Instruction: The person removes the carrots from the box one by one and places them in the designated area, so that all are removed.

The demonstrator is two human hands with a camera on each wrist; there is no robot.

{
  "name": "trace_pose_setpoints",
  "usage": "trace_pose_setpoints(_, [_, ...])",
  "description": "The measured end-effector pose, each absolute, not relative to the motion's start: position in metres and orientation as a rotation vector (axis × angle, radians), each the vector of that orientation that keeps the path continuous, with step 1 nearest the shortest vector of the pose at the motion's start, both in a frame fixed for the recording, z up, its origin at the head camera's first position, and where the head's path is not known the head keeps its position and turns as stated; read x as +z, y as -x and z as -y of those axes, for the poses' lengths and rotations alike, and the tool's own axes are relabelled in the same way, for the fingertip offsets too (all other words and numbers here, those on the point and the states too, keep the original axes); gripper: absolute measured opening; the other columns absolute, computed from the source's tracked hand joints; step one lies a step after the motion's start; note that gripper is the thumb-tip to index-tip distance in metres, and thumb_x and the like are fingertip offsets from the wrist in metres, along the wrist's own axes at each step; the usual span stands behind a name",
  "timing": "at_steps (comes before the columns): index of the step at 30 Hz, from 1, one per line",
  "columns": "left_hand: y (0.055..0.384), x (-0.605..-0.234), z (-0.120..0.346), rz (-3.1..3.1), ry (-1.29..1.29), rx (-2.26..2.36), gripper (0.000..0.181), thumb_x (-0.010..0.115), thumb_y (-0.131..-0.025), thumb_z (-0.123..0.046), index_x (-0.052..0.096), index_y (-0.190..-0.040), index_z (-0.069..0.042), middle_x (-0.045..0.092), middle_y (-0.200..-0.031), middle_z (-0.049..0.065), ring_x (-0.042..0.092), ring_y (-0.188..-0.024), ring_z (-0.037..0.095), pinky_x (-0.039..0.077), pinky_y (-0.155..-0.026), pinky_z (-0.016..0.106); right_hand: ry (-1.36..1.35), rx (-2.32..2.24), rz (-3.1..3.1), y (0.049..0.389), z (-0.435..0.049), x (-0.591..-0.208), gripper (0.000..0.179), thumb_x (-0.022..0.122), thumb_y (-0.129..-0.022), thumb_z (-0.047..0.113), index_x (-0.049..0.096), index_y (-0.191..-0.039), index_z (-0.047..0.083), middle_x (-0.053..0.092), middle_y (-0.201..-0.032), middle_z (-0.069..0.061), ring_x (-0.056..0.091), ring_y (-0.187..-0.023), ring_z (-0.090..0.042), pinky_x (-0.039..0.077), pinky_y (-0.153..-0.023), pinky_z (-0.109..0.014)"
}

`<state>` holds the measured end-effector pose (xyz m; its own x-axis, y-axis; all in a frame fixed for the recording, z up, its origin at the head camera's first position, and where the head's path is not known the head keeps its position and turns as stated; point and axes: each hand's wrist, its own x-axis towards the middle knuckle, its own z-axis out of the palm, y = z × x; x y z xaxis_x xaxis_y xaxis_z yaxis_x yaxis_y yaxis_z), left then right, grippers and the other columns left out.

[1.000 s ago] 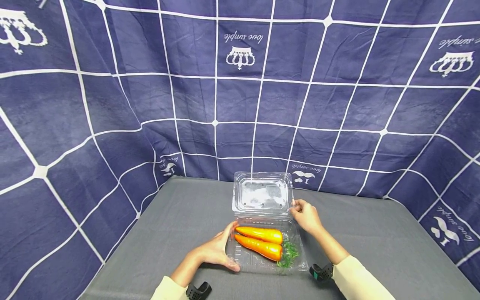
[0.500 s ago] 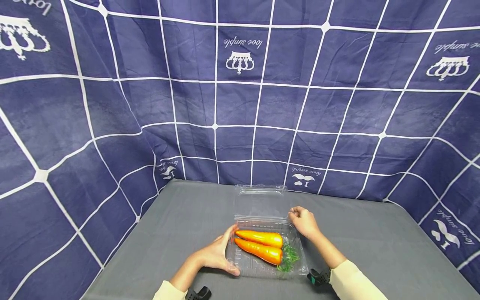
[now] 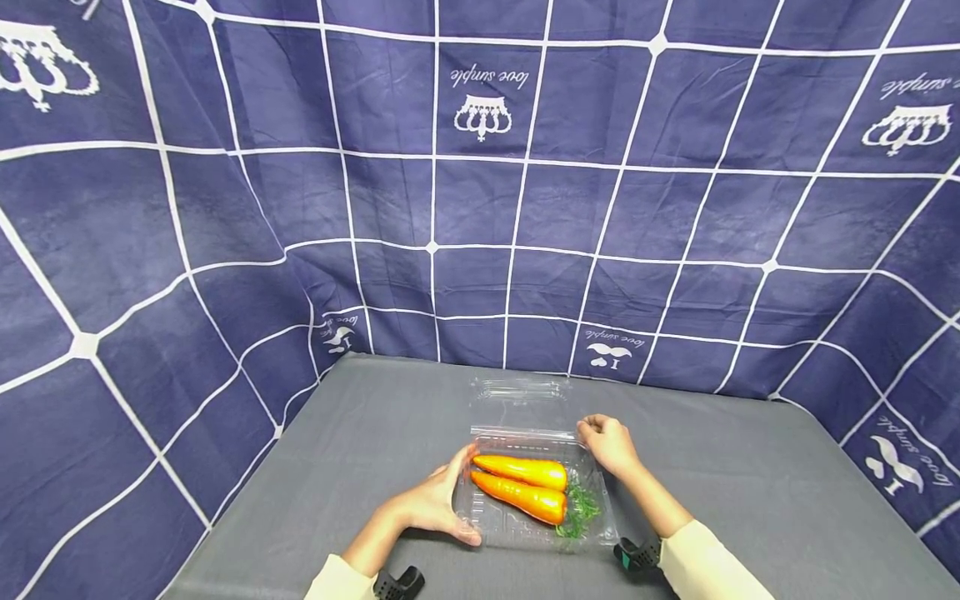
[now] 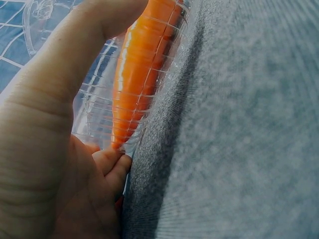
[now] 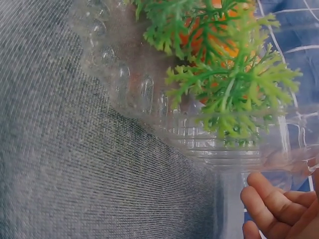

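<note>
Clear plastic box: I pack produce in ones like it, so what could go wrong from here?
The greens lie at the right end of the clear plastic box, so fronds might get pinched at the rim if the open lid is swung shut.
The left hand holds the box's left end; squeezing hard could flex the thin-looking plastic.
With the lid open, a sharp tilt might let the two carrots slide out.

Two cream sleeves [image 3: 708, 562] behind left hand [image 3: 431, 504] and right hand [image 3: 611, 442]; two black wrist straps [image 3: 399, 583], right one bears green patch [image 3: 626, 560].
</note>
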<state>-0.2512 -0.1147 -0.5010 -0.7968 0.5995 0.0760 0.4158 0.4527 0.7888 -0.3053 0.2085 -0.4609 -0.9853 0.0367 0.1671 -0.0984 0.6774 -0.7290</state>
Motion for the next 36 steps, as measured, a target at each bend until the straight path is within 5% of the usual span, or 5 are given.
trace_pose_setpoints(13, [0.249, -0.498, 0.113, -2.488, -0.883, 1.274, 0.129, 0.094, -0.059, -0.037, 0.012, -0.154, -0.007, 0.027, -0.156, 0.013, 0.027, -0.140, 0.031, 0.022, -0.111, 0.055, -0.009, 1.261, 2.744, 0.302, -0.213, -0.462, 0.029, 0.058, -0.096, 0.018, 0.070, -0.102, -0.007, 0.067, -0.070, -0.003, 0.061, -0.061, -0.014, 0.047, -0.057, -0.029])
trace_pose_setpoints(22, [0.248, -0.501, 0.114, -2.495, -0.877, 1.289, 0.129, 0.094, -0.058, -0.035, 0.013, -0.154, -0.006, 0.029, -0.155, 0.014, 0.028, -0.139, 0.032, 0.023, -0.111, 0.055, -0.072, 1.250, 2.671, 0.293, -0.218, -0.461, 0.041, 0.064, -0.093, 0.023, 0.061, -0.119, -0.008, 0.067, -0.106, -0.018, 0.064, -0.098, -0.031, 0.050, -0.085, -0.043])
trace_pose_setpoints(29, [0.249, -0.506, 0.115, -2.492, -0.917, 1.306, 0.128, 0.094, -0.059, -0.035, 0.013, -0.154, -0.005, 0.028, -0.156, 0.013, 0.029, -0.139, 0.031, 0.023, -0.112, 0.053, -0.245, 1.370, 2.475, 0.277, -0.208, -0.451, 0.032, 0.068, -0.090, 0.010, 0.063, -0.119, -0.003, 0.067, -0.109, -0.017, 0.061, -0.099, -0.025, 0.049, -0.082, -0.031])
trace_pose_setpoints(36, [0.248, -0.503, 0.115, -2.515, -0.895, 1.290, 0.128, 0.094, -0.058, -0.035, 0.014, -0.153, -0.005, 0.029, -0.155, 0.014, 0.028, -0.139, 0.033, 0.023, -0.111, 0.055, -0.530, 1.383, 2.488, 0.253, -0.189, -0.442, 0.030, 0.071, -0.088, 0.009, 0.066, -0.116, 0.002, 0.066, -0.106, -0.011, 0.061, -0.098, -0.025, 0.050, -0.086, -0.039])
